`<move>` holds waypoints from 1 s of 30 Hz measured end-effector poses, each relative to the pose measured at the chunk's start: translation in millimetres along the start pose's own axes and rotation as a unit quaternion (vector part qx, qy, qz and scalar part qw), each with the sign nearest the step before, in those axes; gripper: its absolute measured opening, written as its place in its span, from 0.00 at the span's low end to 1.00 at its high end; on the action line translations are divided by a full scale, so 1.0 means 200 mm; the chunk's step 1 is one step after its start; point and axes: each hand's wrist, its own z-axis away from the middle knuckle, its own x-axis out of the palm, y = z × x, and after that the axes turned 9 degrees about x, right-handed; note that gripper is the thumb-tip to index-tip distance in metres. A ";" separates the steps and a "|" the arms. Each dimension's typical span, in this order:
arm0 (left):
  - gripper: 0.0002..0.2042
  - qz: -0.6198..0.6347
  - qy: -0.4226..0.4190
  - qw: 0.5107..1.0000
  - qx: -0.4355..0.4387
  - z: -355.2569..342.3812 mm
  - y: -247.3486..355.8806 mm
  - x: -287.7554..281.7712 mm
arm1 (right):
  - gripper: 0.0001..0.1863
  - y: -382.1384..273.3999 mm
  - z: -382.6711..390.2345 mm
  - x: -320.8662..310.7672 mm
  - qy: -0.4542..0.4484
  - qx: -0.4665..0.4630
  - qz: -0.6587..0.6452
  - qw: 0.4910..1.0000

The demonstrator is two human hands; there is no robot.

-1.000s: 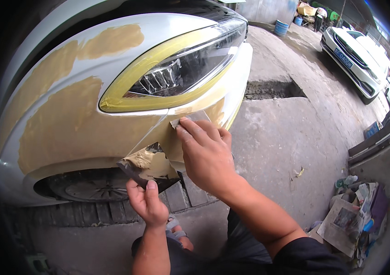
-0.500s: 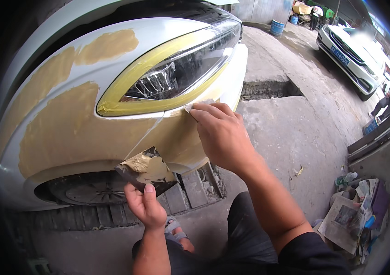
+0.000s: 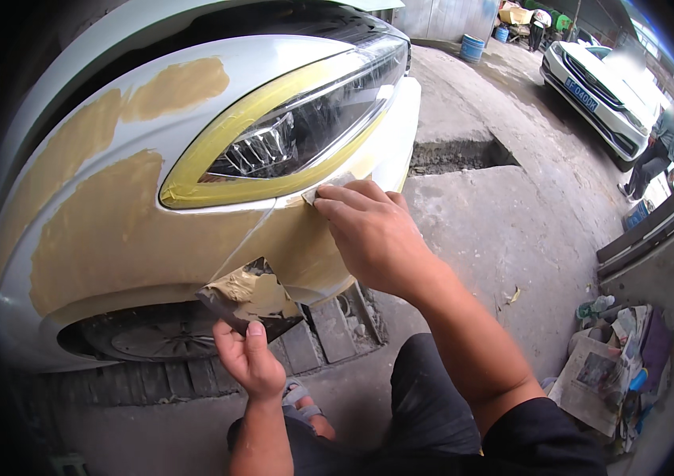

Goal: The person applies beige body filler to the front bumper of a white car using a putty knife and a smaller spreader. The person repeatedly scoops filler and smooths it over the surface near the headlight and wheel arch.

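My left hand (image 3: 251, 358) grips a dark flat board by its lower edge, thumb on top. A mound of tan body filler (image 3: 256, 292) lies on the board (image 3: 283, 324). My right hand (image 3: 377, 234) pinches a thin, pale spreader (image 3: 340, 180), mostly covered by the fingers, against the car's bumper just below the headlight (image 3: 273, 143). Yellow masking tape (image 3: 186, 193) rings that headlight. Smooth tan filler coats the white fender (image 3: 99, 230) beside the wheel arch and runs over the seam onto the bumper, under my right hand.
Below the fender sits the wheel (image 3: 166, 339), near a slatted floor grate (image 3: 337, 325). A rectangular pit (image 3: 464, 155) opens in the concrete beyond the bumper. Newspapers and rags (image 3: 603, 381) are heaped at right. Farther off are a white car (image 3: 595, 99), a person (image 3: 658, 151) and a blue drum (image 3: 472, 49).
My right hand has slid slightly left along the bumper with the spreader. My left hand stays nearly still with the board. The person at far right shows more fully, and the view has shifted a little.
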 end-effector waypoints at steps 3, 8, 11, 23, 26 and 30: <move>0.14 0.003 -0.017 1.000 0.010 -0.01 0.00 0.01 | 0.18 0.00 0.05 -0.01 -0.014 0.002 0.027 1.000; 0.14 0.006 -0.003 1.000 -0.008 0.00 0.00 0.02 | 0.18 0.06 0.02 -0.03 -0.005 0.037 0.014 0.999; 0.14 0.004 0.001 1.000 -0.012 0.01 0.00 0.00 | 0.17 0.07 0.01 0.01 -0.012 0.030 0.001 0.999; 0.15 -0.016 -0.043 0.999 0.004 0.01 -0.08 -0.07 | 0.20 0.25 -0.02 -0.04 -0.027 0.012 -0.011 1.000; 0.15 -0.003 -0.011 0.999 -0.032 0.00 -0.09 -0.07 | 0.18 0.28 0.01 -0.03 -0.060 -0.003 0.004 0.998; 0.15 -0.012 -0.026 1.000 -0.011 0.00 -0.06 -0.05 | 0.16 0.35 0.08 -0.07 -0.045 0.001 0.000 0.999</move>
